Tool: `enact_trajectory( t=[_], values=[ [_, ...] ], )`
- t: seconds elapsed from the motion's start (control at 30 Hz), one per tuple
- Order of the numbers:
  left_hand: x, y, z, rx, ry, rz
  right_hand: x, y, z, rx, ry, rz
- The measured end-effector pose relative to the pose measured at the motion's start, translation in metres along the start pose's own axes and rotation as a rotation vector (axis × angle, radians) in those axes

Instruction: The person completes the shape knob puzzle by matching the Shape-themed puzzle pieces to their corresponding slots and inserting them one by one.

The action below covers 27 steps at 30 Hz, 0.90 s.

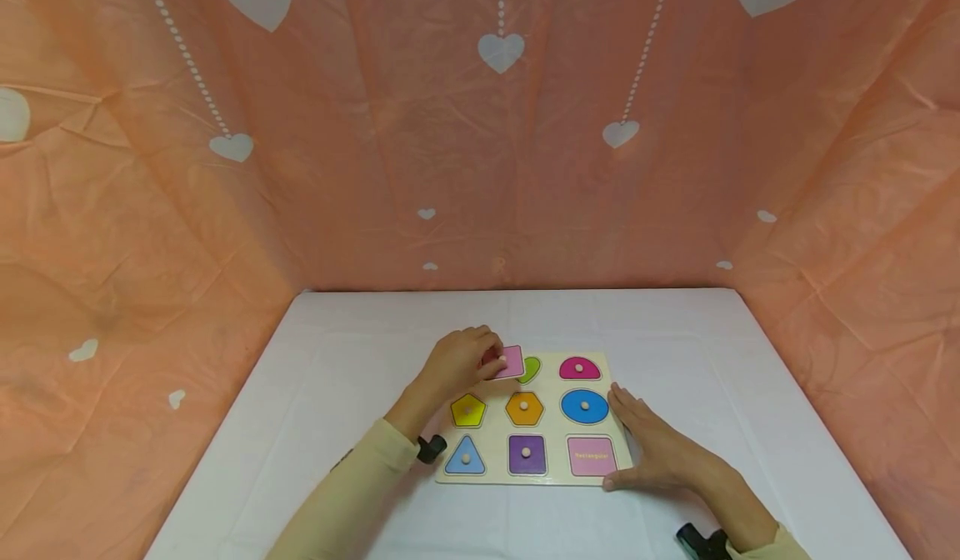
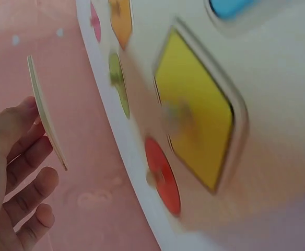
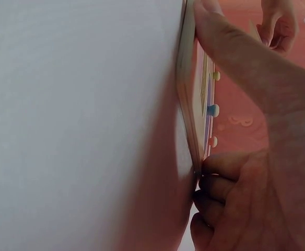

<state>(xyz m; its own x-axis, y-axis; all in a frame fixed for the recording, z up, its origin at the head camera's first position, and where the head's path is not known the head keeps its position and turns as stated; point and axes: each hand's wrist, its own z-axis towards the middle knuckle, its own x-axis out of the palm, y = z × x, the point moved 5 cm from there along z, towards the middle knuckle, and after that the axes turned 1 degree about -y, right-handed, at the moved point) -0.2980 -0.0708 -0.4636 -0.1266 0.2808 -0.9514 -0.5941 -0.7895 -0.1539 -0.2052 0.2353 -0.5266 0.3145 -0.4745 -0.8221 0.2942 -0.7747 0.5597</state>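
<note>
My left hand (image 1: 463, 358) pinches a pink rectangle puzzle piece (image 1: 513, 362) above the far left part of a wooden shape puzzle board (image 1: 487, 453). In the left wrist view that piece (image 2: 47, 112) appears edge-on between thumb and fingers, tilted up off the board. The pink rectangular recess (image 1: 592, 457) at the board's near right corner lies bare, with lettering in it. My right hand (image 1: 663, 452) rests spread along the board's right edge, thumb at the near corner and fingertips by the blue oval piece (image 1: 585, 407). The right wrist view shows thumb and fingertips touching the board's rim (image 3: 186, 78).
Knobbed pieces sit in the board, among them a yellow pentagon (image 1: 468, 411), an orange hexagon (image 1: 524, 408), a purple square (image 1: 527, 455) and a light blue triangle (image 1: 465, 457). A red round piece (image 2: 163, 175) shows in the left wrist view. White cloth (image 1: 360, 335) covers the table.
</note>
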Motion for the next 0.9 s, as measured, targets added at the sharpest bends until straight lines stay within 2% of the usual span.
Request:
enact_trajectory(
  t=[0.33,0.53,0.7,0.9],
  values=[
    [0.01,-0.035,0.007,0.064,0.087,-0.01,0.0,0.0,0.0,-0.011,-0.002,0.003],
    [0.018,-0.059,0.008,0.129,0.139,0.024,0.0,-0.001,0.001,-0.009,0.006,0.004],
    [0.025,-0.078,0.007,0.195,0.149,0.078,0.001,-0.002,0.002,-0.005,0.013,0.007],
    [0.034,-0.096,0.006,0.224,0.197,0.095,-0.001,-0.001,0.001,-0.028,0.006,0.007]
  ],
)
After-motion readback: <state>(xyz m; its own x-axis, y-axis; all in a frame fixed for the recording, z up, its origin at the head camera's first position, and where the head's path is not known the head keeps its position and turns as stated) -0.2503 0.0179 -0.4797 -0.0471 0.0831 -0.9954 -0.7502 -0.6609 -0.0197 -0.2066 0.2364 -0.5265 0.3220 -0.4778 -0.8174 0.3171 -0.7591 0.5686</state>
